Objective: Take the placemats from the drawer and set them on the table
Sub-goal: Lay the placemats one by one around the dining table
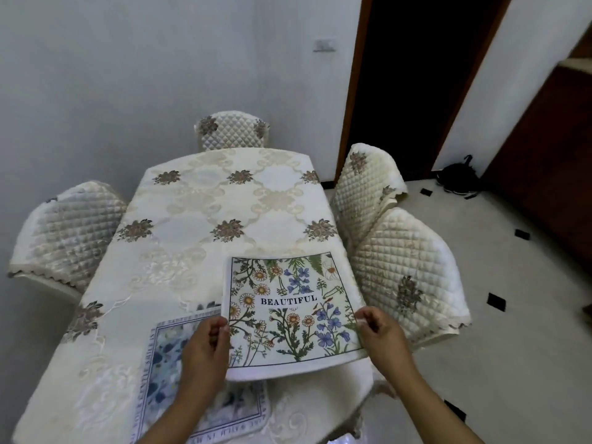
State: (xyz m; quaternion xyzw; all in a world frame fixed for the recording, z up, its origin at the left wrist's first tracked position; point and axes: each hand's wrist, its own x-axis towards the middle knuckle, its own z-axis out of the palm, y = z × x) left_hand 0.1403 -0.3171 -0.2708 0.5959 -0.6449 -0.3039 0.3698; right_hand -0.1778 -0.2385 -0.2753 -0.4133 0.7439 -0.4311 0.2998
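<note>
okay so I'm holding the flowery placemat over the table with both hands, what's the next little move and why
Probably lower the floral placemat flat onto the tablecloth toward the right side, then let go. Your left hand and right hand pinch its side edges, its near edge curls above the table, and it overlaps the blue placemat already lying at the near left.
</note>
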